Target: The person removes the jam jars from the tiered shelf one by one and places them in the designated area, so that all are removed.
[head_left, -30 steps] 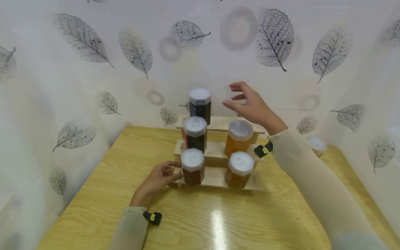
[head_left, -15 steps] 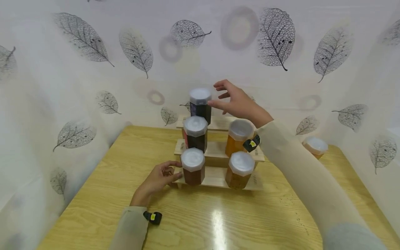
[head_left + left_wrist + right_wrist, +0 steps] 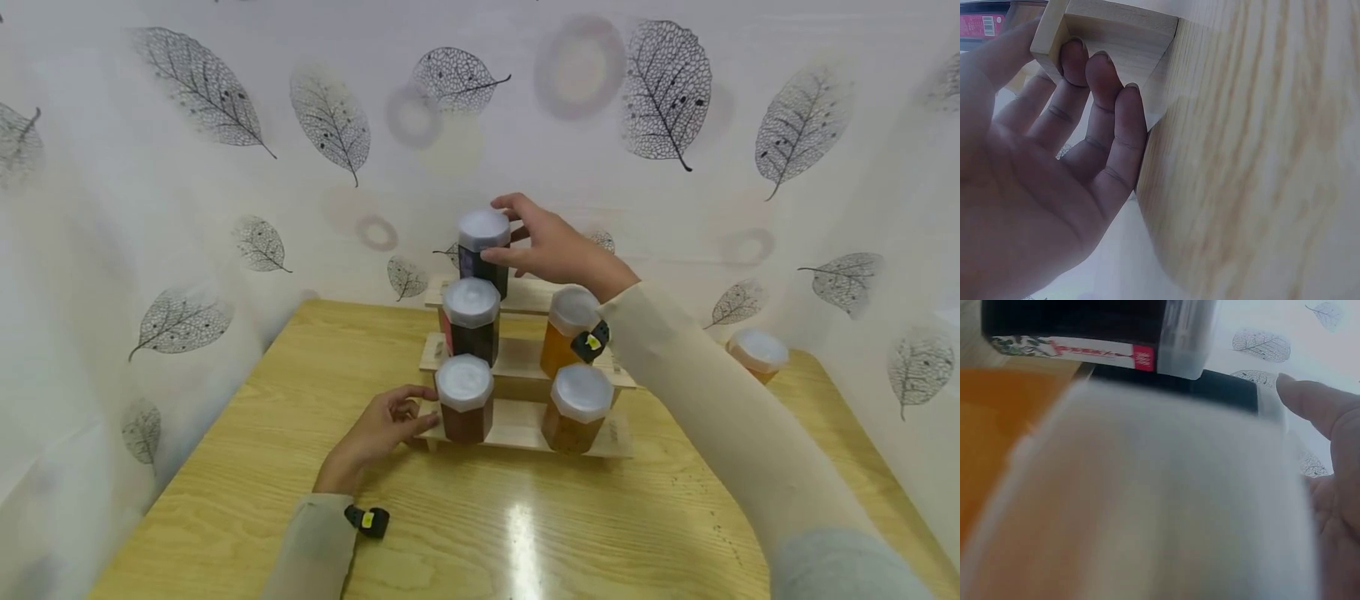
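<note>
A three-step wooden rack (image 3: pixel 517 425) holds octagonal jars with whitish lids. My left hand (image 3: pixel 386 425) grips the left end of its lowest step; in the left wrist view, the curled fingers (image 3: pixel 1105 81) reach under the board. My right hand (image 3: pixel 551 246) is at the dark jar (image 3: pixel 472 265) on the top step, its thumb overlapping the jar's front and the forefinger behind the lid. The thumb (image 3: pixel 1316 403) shows beside that jar's lid in the right wrist view. Below it stand another dark jar (image 3: pixel 472 337) and a reddish-brown jar (image 3: pixel 465 421).
On the rack's right side are an orange jar (image 3: pixel 558 346) and an amber jar (image 3: pixel 573 425). Another lidded jar (image 3: pixel 757 352) stands at the right on the wooden table (image 3: pixel 360 333). A leaf-patterned curtain (image 3: pixel 375 192) closes off the back and sides.
My right hand has moved left over the rack, from beside the top step to around the top dark jar's lid. The left hand has stayed on the rack's end.
</note>
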A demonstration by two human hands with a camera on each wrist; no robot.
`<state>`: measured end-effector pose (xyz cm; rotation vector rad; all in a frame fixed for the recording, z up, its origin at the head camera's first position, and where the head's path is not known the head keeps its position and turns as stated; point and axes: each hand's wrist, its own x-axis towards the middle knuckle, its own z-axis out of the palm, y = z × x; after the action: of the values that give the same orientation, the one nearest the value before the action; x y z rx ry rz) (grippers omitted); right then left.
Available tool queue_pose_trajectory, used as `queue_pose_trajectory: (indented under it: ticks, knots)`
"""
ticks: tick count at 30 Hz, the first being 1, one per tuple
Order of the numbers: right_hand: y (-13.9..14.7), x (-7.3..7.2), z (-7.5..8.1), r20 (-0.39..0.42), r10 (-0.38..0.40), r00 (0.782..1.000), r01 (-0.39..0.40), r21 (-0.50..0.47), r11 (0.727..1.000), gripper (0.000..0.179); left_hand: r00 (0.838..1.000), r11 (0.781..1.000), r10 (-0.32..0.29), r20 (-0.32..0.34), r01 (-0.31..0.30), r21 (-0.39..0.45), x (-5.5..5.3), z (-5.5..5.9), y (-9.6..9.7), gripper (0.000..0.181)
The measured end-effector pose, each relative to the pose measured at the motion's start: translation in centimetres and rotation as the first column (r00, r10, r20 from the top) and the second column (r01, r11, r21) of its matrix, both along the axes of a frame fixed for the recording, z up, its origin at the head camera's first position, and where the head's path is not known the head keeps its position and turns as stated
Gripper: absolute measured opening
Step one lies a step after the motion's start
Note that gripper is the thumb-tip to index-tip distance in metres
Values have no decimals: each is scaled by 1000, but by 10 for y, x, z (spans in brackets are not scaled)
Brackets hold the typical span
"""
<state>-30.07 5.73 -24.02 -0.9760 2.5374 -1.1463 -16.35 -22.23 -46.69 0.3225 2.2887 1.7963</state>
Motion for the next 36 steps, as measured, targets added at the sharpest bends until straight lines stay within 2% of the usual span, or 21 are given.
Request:
queue_pose_trajectory:
  ticks: [6, 12, 20, 27, 36]
  knots:
    - [-12, -4, 5, -11, 23, 1000, -23, 52, 998, 78, 1000, 1000, 3, -3, -3, -8, 1, 0, -1, 36]
    - [-19, -12, 9, -97, 71, 993, -53, 178, 983, 76, 1000, 1000, 0, 1, 0, -11, 1, -2, -1, 38]
    - [-21, -10, 7, -129, -47, 991, 70, 185, 980, 75, 1000, 999, -1, 1, 1, -38, 0, 0, 3, 38]
    - [-21, -8, 8, -233, -76, 970, 122, 190, 974, 74, 1000, 999, 8, 6, -7, -33, -1, 1, 4, 37]
    - [-16, -3, 12, -266, -138, 954, 185, 159, 970, 70, 999, 998, 32, 29, -30, -47, 2, 2, 1, 38]
